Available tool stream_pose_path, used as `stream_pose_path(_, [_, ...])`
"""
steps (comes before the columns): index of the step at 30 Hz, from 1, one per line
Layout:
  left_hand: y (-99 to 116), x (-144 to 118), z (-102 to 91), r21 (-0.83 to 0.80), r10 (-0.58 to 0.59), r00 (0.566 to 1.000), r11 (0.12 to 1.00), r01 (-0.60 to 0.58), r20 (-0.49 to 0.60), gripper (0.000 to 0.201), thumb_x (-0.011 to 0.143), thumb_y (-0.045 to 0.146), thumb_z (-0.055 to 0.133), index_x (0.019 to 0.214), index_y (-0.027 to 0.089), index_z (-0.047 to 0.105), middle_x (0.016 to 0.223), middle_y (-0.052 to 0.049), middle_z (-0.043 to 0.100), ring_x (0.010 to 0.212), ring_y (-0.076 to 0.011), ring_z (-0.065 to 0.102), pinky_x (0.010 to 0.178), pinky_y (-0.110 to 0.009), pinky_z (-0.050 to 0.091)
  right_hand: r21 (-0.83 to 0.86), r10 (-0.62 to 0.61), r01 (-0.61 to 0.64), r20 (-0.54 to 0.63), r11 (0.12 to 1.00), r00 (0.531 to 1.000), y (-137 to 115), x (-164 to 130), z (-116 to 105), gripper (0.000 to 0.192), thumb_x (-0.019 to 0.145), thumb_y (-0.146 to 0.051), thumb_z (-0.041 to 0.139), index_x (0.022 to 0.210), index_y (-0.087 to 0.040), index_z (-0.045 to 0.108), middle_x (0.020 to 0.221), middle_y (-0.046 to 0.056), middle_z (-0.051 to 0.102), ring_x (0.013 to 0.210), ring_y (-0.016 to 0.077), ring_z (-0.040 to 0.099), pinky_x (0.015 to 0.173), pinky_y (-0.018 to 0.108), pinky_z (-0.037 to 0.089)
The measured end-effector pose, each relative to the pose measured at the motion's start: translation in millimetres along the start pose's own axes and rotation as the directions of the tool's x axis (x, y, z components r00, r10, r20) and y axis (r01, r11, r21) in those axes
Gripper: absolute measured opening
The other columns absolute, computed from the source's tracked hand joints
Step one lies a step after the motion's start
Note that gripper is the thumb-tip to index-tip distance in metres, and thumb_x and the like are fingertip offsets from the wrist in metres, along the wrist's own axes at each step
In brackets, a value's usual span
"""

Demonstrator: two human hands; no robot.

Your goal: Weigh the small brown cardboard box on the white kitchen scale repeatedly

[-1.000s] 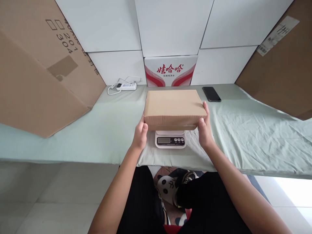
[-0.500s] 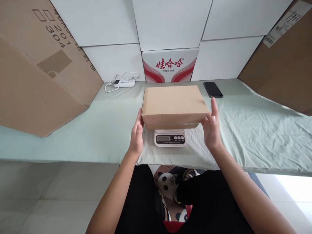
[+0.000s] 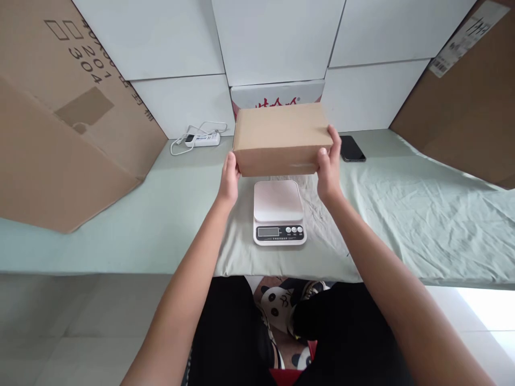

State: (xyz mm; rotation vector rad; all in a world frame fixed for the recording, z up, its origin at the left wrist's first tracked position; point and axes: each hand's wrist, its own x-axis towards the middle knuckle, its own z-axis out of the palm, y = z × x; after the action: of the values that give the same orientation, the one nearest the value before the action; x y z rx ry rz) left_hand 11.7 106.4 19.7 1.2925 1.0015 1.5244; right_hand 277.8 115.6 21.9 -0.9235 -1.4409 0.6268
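Between my two hands a closed brown cardboard box (image 3: 281, 128) is held up, beyond the kitchen scale. My left hand (image 3: 230, 179) grips its near left corner, the thumb against the side. At the right end, my right hand (image 3: 330, 166) clasps the box with the thumb on the front face and the fingers round the side. Nearer to me, the white digital kitchen scale (image 3: 278, 201) lies on the cloth with its plate bare. Its small display looks blank, and several round buttons sit beside it.
A black phone (image 3: 352, 148) lies right of the box. A white power strip with a cable (image 3: 203, 139) is at the back left. Large cartons (image 3: 36, 139) (image 3: 475, 118) flank the green-clothed table (image 3: 161, 230). White boxes (image 3: 277, 40) and a red-lettered carton (image 3: 277, 94) line the back.
Both hands have lifted the cardboard box up and away from me, off the scale. The scale's plate has come into view, and the box now covers much of the red-lettered carton.
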Motion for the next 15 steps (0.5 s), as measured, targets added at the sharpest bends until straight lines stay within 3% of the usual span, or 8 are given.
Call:
stream_pose_path(3, [-34, 28, 0.1, -0.003, -0.092, 0.994, 0.996, 0.092, -0.052, 0.081, 0.106, 0.085, 0.033, 0.153, 0.026, 0.061, 0.168, -0.008, 0.064, 0.170, -0.0324, 0.043, 0.137, -0.043, 0.041, -0.012, 0.023, -0.024, -0.052, 1.000, 0.998, 24, 10, 13, 0.088, 0.093, -0.090, 0.052, 0.164, -0.040, 0.041, 0.180, 0.002, 0.042, 0.175, 0.0368, 0.029, 0.146, 0.062, 0.020])
stream_pose_path(7, [-65, 29, -3.0, 0.020, -0.145, 0.989, 0.989, 0.146, -0.031, 0.078, 0.109, 0.080, 0.031, 0.154, 0.022, 0.059, 0.164, -0.008, 0.068, 0.168, -0.0327, 0.046, 0.136, -0.043, 0.042, -0.016, 0.122, -0.122, -0.044, 0.992, 0.992, 48, 5, 16, 0.096, 0.086, -0.095, 0.056, 0.161, -0.035, 0.044, 0.177, 0.007, 0.047, 0.171, 0.0366, 0.036, 0.146, 0.059, 0.021])
stream_pose_path(10, [-68, 27, -10.1, 0.036, -0.139, 0.988, 0.989, 0.142, -0.063, 0.079, 0.108, 0.081, 0.033, 0.153, 0.023, 0.061, 0.170, -0.008, 0.062, 0.170, -0.0319, 0.043, 0.140, -0.043, 0.037, 0.013, 0.183, -0.183, -0.028, 0.983, 0.983, 57, 5, 10, 0.103, 0.084, -0.098, 0.057, 0.165, -0.037, 0.040, 0.179, 0.004, 0.045, 0.171, 0.0358, 0.036, 0.146, 0.058, 0.023])
stream_pose_path(15, [-63, 35, -31.6, 0.074, -0.131, 0.964, 0.986, 0.152, -0.231, 0.094, 0.100, 0.090, 0.033, 0.167, 0.026, 0.051, 0.189, -0.009, 0.031, 0.177, -0.0276, 0.023, 0.144, -0.042, 0.026, 0.140, 0.298, -0.299, 0.023, 0.944, 0.954, 70, 11, -2, 0.107, 0.089, -0.097, 0.050, 0.177, -0.050, 0.010, 0.177, -0.005, 0.052, 0.166, 0.0318, 0.046, 0.140, 0.057, 0.035])
